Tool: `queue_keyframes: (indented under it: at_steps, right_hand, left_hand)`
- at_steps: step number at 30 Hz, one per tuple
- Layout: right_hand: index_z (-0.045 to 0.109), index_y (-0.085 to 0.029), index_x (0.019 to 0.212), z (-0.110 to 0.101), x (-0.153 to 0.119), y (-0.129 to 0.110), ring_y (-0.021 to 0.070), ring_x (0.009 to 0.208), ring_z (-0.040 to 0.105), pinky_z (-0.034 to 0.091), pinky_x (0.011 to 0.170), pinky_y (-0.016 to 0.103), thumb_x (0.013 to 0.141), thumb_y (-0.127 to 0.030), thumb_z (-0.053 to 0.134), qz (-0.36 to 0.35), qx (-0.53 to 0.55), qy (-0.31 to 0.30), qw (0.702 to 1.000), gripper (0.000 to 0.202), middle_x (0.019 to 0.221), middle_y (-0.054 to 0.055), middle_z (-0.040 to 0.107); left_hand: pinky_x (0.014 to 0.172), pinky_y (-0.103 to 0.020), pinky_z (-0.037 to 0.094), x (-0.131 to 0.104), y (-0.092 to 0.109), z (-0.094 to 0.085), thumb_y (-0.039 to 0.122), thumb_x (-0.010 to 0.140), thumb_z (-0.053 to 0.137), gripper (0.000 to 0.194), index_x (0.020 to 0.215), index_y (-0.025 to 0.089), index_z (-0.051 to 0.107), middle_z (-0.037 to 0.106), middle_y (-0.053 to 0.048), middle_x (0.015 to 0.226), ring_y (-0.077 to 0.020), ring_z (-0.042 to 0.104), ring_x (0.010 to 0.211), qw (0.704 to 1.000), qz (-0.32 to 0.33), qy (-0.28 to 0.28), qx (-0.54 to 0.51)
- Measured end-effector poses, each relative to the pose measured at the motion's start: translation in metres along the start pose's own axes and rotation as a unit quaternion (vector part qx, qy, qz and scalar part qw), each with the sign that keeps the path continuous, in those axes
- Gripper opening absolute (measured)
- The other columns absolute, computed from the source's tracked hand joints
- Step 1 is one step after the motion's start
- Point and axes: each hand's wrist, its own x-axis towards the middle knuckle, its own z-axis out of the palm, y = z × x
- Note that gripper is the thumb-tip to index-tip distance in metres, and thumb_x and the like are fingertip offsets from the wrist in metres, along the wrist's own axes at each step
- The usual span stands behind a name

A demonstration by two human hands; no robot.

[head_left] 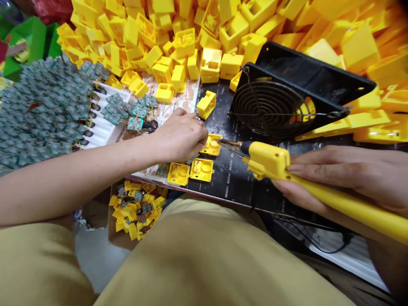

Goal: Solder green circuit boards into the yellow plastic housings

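My right hand (331, 174) is wrapped round a yellow soldering tool (270, 160) on the right. Its metal tip reaches a small yellow housing (213, 145) on the black mat. At that housing's left edge my left hand (183, 134) is bent, its fingers pressed together; what they hold, if anything, is hidden. Two more open yellow housings, one on the left (179, 174) and one on the right (202, 169), lie side by side nearer the table's front edge. A yellow case (206, 104) stands just beyond my left hand.
A black fan (270, 102) stands behind the tool. Yellow cases (185, 40) are heaped along the back. Grey-green circuit boards (41, 114) are piled at the left, with a few wired boards (137, 112) nearer. Below the table edge is a box of yellow parts (138, 210).
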Motion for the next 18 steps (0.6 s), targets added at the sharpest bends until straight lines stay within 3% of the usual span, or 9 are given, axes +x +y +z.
queue_keyframes:
  at_steps: [6, 14, 18]
  right_hand:
    - [0.060, -0.024, 0.089, 0.006, 0.007, -0.004, 0.0101, 0.070, 0.068, 0.057, 0.068, 0.020, 0.102, -0.034, 0.053, -0.077, 0.006, -0.009, 0.997, 0.018, 0.075, 0.000, 0.069]
    - [0.058, -0.024, 0.094, 0.011, 0.020, -0.003, 0.0108, 0.072, 0.070, 0.056, 0.067, 0.021, 0.103, -0.038, 0.050, -0.122, 0.005, 0.014, 0.992, 0.019, 0.079, -0.001, 0.071]
    - [0.061, -0.026, 0.091, 0.000, 0.033, -0.006, 0.0111, 0.074, 0.069, 0.055, 0.066, 0.023, 0.101, -0.035, 0.055, -0.111, 0.010, -0.044, 0.993, 0.015, 0.081, -0.004, 0.070]
  left_hand:
    - [0.081, -0.035, 0.044, 0.005, 0.002, -0.004, 0.022, 0.079, 0.055, 0.018, 0.075, 0.020, 0.073, 0.073, -0.003, 0.076, -0.0195, 0.065, 0.076, 0.998, -0.042, -0.024, -0.046]
    - [0.065, -0.029, 0.041, 0.012, 0.002, -0.006, 0.024, 0.074, 0.059, 0.015, 0.076, 0.022, 0.074, 0.070, -0.002, 0.070, -0.0204, 0.064, 0.069, 0.994, -0.080, -0.046, -0.061]
    - [0.062, -0.028, 0.041, 0.013, 0.001, -0.005, 0.023, 0.070, 0.060, 0.014, 0.075, 0.021, 0.073, 0.068, -0.002, 0.068, -0.0187, 0.062, 0.064, 0.995, -0.075, -0.042, -0.059]
